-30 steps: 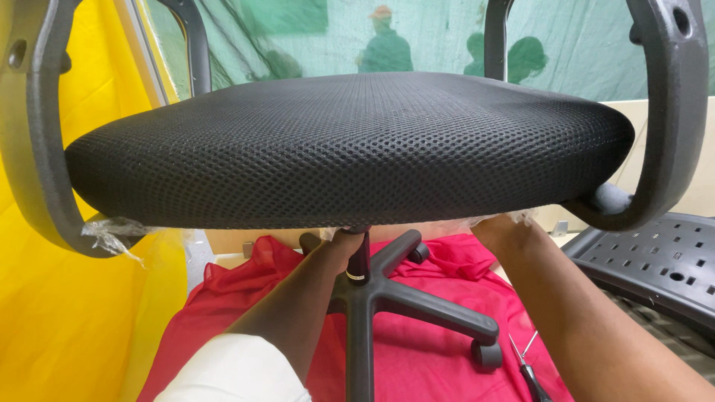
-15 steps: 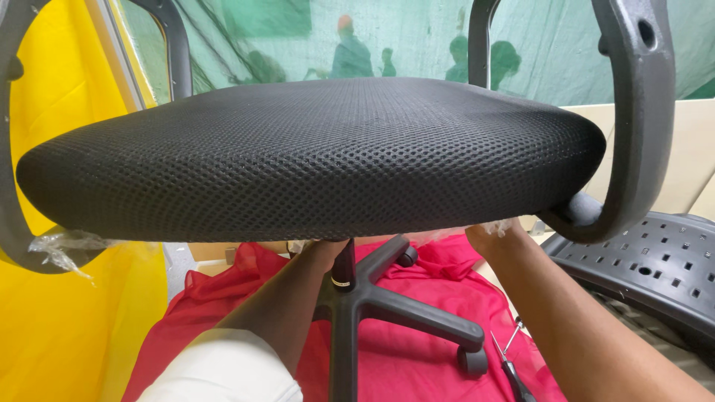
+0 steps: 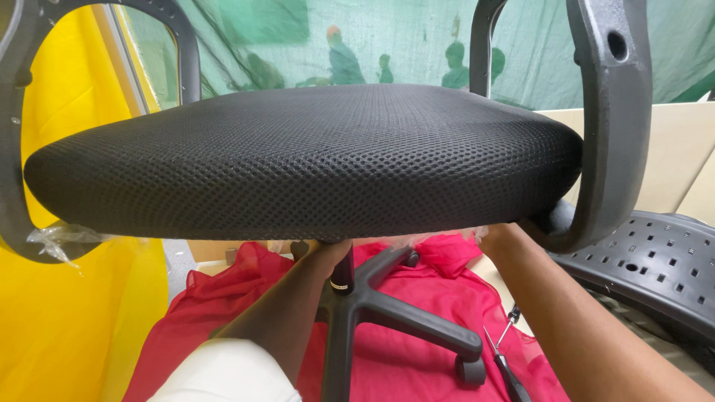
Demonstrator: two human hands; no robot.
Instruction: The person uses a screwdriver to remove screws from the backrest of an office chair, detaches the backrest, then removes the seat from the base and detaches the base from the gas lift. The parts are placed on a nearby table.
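1. Left hand (image 3: 328, 249) reaching up under the mesh seat (image 3: 305, 160), just beside the gas-lift column (image 3: 342, 272); fingers hidden by the seat's underside, so cannot tell whether clenched, released or gripping.
2. Left armrest (image 3: 15, 149) looping down past the seat edge at far left, with a scrap of clear plastic wrap (image 3: 56, 240) hanging from it. Likely to snag or drag if the seat shifts.
3. Seat itself held above the column, filling the middle of the view and blocking sight of the socket. Judged risk: blind alignment, with the seat landing off-centre on the column and tipping to one side.
4. Star base (image 3: 387, 313) on castors, standing on red cloth (image 3: 417, 357) spread on the floor. Could roll or slide on the loose fabric under a downward push.
5. Left fingers so near the column top: pinching possible between seat plate and column.
6. Right hand (image 3: 499, 234) also tucked under the seat near the right armrest (image 3: 607, 126); grip hidden, cannot tell. Uneven lift between the two hands would tilt the seat.
7. Screwdriver (image 3: 506, 365) lying on the cloth close by a castor (image 3: 471, 370); apt to get kicked or rolled over.
8. Black perforated panel (image 3: 655, 272) at far right, near the armrest; could get knocked.
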